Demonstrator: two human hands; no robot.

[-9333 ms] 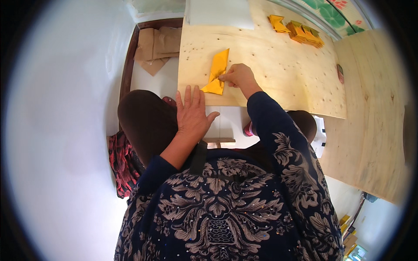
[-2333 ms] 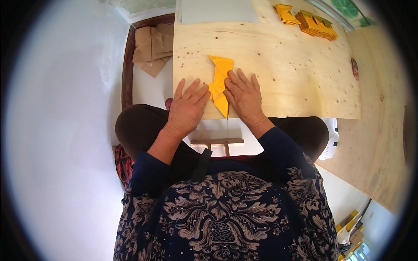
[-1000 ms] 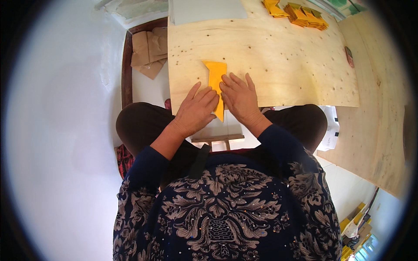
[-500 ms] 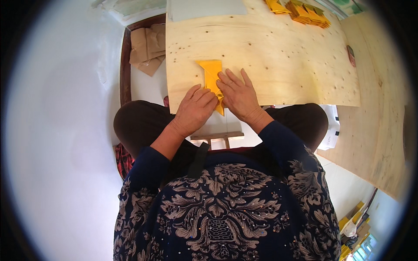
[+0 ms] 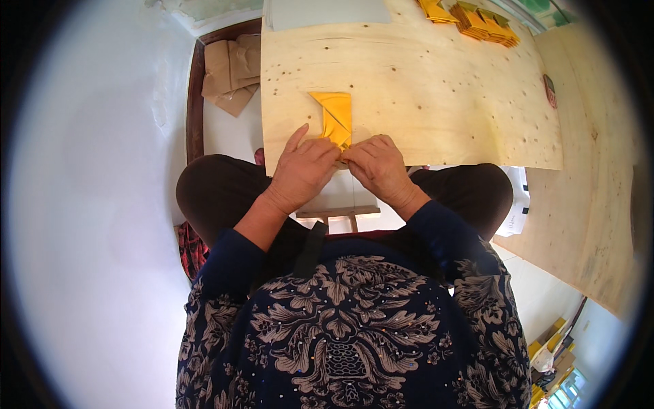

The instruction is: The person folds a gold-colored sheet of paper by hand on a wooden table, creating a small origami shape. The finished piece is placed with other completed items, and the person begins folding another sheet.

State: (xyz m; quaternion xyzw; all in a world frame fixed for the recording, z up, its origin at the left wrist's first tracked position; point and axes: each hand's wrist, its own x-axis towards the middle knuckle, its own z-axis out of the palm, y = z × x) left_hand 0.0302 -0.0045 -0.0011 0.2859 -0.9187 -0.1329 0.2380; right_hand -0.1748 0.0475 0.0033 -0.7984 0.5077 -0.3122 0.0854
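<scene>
1. Folded yellow paper lies on the pale wooden table, close to the near edge, its pointed corner aiming toward ten o'clock.
2. From that paper, with twelve toward the far side, the left hand sits at seven o'clock, fingertips on the paper's near end; its thumb is too hidden to tell whether it pinches.
3. The right hand, at five o'clock, has its fingers curled, tips drawn together on the same end.
4. Grey-white sheets lie at twelve o'clock, folded yellow stacks at two, a small reddish object at three.
5. Crumpled brown paper sits beyond the table at ten.
</scene>
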